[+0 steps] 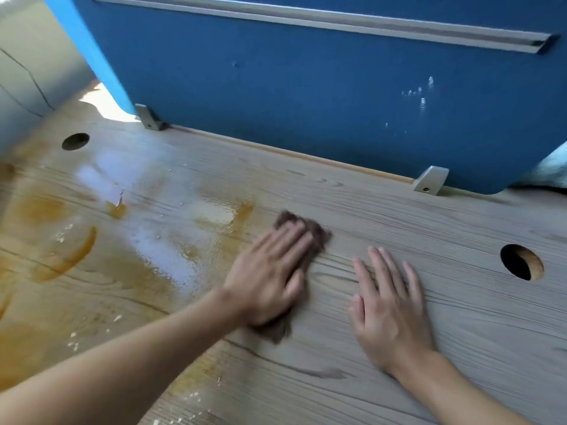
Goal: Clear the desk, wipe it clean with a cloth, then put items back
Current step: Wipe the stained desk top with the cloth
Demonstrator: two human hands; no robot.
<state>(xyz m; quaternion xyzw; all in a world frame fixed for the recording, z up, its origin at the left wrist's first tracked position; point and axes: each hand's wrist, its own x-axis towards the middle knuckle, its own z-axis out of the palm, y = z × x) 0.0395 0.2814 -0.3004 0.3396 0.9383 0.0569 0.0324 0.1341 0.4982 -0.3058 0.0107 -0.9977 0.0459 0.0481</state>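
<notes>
a dark brown wiping cloth lies near the middle of the pale grey wood-grain table, flattened under the left hand. that hand's grip is not closed: its fingers are straight and together, pressing down on the cloth, whose edges show past the fingertips and below the palm. just to the right, apart from the cloth, the right hand rests palm down on bare table, grip wide, fingers spread and holding nothing. to the left of the cloth the table carries orange-brown smeared stains and a whitish wet patch with pale crumbs. one round cable hole sits far left, another at the right. a blue partition panel with a silver rail stands along the far edge on grey brackets.
</notes>
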